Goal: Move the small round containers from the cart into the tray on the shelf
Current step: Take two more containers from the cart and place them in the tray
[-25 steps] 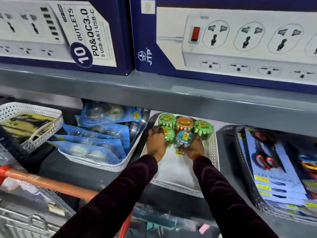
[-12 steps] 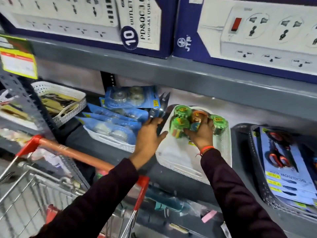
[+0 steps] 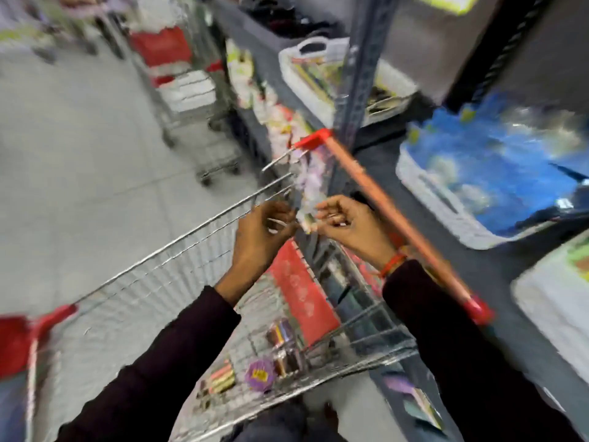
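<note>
Hovering above the cart (image 3: 178, 260), your left hand (image 3: 261, 237) and right hand (image 3: 347, 229) are loosely curled and close together — blur hides whether either holds anything. Below them, a purple round container (image 3: 260, 374) lies on the cart's floor — tray (image 3: 548, 301) right of the cart.

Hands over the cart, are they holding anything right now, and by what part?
Cannot be told: the left hand and right hand are curled over the cart, but blur hides any hold.

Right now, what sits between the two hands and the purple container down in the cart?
Head view: open air above the cart. Left hand and right hand hover empty; the purple container lies on the cart floor among blurred packets.
</note>
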Demonstrator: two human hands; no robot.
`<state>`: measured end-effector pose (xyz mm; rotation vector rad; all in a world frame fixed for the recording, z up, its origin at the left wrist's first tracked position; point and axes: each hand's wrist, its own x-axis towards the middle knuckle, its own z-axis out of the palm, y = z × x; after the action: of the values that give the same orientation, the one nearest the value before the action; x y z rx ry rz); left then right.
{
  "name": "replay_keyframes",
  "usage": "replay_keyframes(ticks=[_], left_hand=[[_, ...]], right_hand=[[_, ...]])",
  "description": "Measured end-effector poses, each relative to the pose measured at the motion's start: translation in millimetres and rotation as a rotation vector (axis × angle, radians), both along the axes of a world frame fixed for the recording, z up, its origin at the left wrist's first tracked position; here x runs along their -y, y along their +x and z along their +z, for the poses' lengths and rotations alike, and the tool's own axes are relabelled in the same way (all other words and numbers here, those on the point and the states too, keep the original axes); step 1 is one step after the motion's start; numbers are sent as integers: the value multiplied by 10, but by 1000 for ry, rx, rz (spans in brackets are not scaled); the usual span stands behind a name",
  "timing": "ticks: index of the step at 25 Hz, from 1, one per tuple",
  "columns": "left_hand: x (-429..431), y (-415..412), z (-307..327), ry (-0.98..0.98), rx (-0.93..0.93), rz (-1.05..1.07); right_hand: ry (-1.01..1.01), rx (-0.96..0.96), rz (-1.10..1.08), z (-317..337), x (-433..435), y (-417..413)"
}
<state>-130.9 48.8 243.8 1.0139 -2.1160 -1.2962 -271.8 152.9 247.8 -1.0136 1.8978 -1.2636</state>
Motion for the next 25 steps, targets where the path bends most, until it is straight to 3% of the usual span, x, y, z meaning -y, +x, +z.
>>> replay_keyframes(ticks=[6, 9, 13, 14, 16, 20, 22, 25], left_hand=[[203, 951, -1023, 218, 277, 228], [266, 1281, -1639, 421, 481, 273], [271, 1783, -2422, 804, 686, 419], [227, 1883, -2551, 929, 685, 457], [124, 1986, -2793, 1151, 636, 492], [-58, 1966, -3085, 1408, 517, 666], [-97, 1929, -3222, 1453, 431, 726], [-112, 1868, -3293, 1365, 417, 790]], right_hand=[[405, 62, 346, -1264, 819, 676], [631, 41, 451, -1919, 976, 898], [1000, -267, 586, -2699, 932, 1004], [1078, -334, 622, -2834, 891, 1035], [1154, -294, 623, -3043, 821, 1130], [1211, -278, 476, -3325, 766, 1277], [1218, -308, 422, -3446, 750, 1308], [1234, -363, 396, -3519, 756, 1328]])
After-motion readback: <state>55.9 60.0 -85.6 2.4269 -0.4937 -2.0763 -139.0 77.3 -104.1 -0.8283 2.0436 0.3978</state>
